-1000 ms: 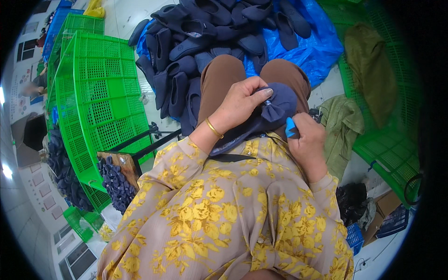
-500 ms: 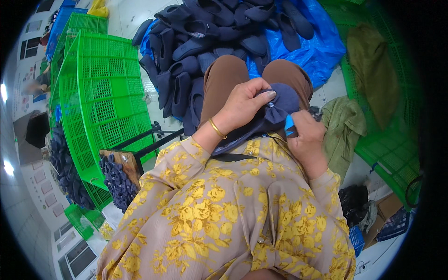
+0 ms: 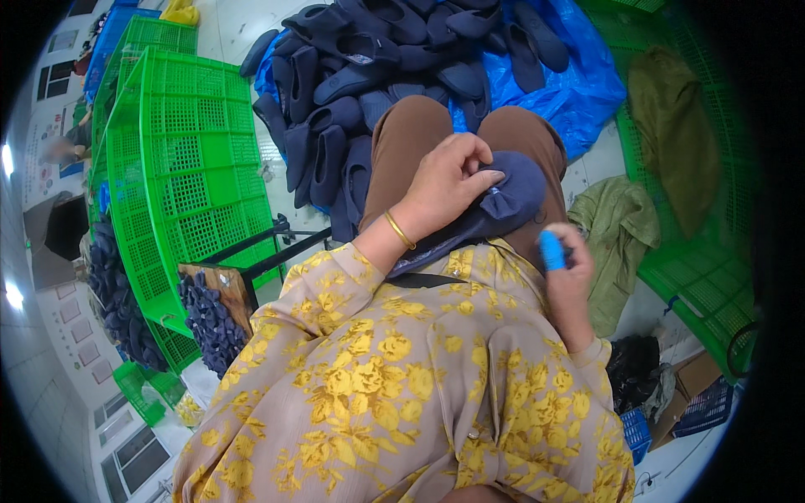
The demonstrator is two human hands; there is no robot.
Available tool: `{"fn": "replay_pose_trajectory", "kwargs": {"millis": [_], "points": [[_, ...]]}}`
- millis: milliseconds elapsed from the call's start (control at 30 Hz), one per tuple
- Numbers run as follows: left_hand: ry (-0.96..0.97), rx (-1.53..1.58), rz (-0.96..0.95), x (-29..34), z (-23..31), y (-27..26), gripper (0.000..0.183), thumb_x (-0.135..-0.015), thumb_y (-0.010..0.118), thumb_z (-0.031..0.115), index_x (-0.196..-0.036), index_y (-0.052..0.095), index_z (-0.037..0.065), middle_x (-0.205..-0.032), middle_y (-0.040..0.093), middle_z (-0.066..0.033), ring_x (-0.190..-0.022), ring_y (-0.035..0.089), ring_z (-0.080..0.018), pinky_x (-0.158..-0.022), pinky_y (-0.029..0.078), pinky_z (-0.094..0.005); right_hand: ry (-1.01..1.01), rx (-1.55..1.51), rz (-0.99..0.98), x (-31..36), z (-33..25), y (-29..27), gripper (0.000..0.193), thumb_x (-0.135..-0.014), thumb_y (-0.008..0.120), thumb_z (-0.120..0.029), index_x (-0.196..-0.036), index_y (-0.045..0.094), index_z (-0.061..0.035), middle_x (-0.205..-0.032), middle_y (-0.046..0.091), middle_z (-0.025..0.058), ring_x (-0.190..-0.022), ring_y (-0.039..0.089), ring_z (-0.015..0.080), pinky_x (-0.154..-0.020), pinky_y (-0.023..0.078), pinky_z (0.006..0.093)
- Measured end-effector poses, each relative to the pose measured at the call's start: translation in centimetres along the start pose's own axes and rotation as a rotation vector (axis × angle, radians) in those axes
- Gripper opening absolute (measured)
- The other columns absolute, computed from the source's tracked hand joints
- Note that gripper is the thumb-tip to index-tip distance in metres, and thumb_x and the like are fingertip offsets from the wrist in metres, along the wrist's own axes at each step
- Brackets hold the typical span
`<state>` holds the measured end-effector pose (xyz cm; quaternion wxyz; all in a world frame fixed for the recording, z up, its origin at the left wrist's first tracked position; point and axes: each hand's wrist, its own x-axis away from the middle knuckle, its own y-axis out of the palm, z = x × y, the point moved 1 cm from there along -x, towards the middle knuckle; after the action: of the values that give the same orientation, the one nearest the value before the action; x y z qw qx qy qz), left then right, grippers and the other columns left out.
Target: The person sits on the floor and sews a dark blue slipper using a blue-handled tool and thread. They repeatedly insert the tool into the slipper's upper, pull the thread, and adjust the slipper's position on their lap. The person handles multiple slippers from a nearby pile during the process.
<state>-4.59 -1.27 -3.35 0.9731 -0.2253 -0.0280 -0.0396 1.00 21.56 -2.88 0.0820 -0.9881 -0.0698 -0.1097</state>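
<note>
A navy fabric shoe lies across my lap, its rounded end toward my right knee. My left hand, with a gold bangle at the wrist, has thumb and forefinger pinched at the shoe's gathered edge; the rest of the shoe runs under that hand. To the right of the shoe and apart from it is my right hand, fingers curled. Blue wrapping covers one of its digits. A small dark thing shows among these fingers, too unclear to name.
Many navy shoes are heaped on a blue plastic sheet beyond my knees. Green crates stand at left, beside a wooden box of small navy pieces. An olive sack and more green crates are at right.
My right hand has drawn away from the shoe, down and to the right. The left hand stays at the shoe's edge, its fingers slightly more curled.
</note>
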Motion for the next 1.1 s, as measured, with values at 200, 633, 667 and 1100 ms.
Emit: {"fn": "replay_pose_trajectory", "kwargs": {"millis": [200,633,667,1100], "points": [[0.28,0.039,-0.009,0.9,1.5,-1.3,0.014,-0.085,0.07,0.012,-0.094,0.063,0.003,-0.082,0.056,-0.0037,-0.068,0.054,-0.0115,-0.062,0.044,-0.0251,0.081,0.337,0.287,-0.3,2.4,-5.2,0.016,-0.097,0.049,-0.003,-0.113,0.052,-0.0017,-0.099,0.058,0.0063,-0.09,0.055,0.0131,-0.083,0.046,0.0281],[0.015,0.11,-0.172,0.7,1.3,-1.1,0.019,-0.091,0.065,0.018,-0.093,0.066,-0.001,-0.076,0.061,-0.0034,-0.068,0.055,-0.0093,-0.062,0.045,-0.026,0.064,0.103,-0.197,-1.7,-3.7,1.9,0.018,-0.086,0.055,0.002,-0.101,0.066,0.0005,-0.088,0.067,0.0033,-0.079,0.058,0.0076,-0.072,0.047,0.0239],[-0.03,0.138,-0.198,0.7,1.2,-1.2,0.02,-0.092,0.064,0.018,-0.093,0.066,-0.001,-0.075,0.061,-0.0019,-0.067,0.054,-0.0078,-0.061,0.045,-0.0254,0.05,0.109,-0.199,-1.7,-3.8,2.1,0.019,-0.086,0.055,0.002,-0.101,0.067,0.0007,-0.089,0.068,0.004,-0.079,0.058,0.0081,-0.073,0.047,0.0242],[-0.118,0.248,-0.257,0.8,0.6,-1.1,0.021,-0.095,0.061,0.022,-0.095,0.067,0.002,-0.076,0.06,0.0032,-0.065,0.052,-0.0044,-0.06,0.044,-0.0208,0.147,0.305,-0.27,-2.9,-4.5,2.8,0.019,-0.087,0.055,0.0,-0.102,0.066,0.0009,-0.086,0.069,0.0107,-0.072,0.06,0.0133,-0.069,0.047,0.028]]}}
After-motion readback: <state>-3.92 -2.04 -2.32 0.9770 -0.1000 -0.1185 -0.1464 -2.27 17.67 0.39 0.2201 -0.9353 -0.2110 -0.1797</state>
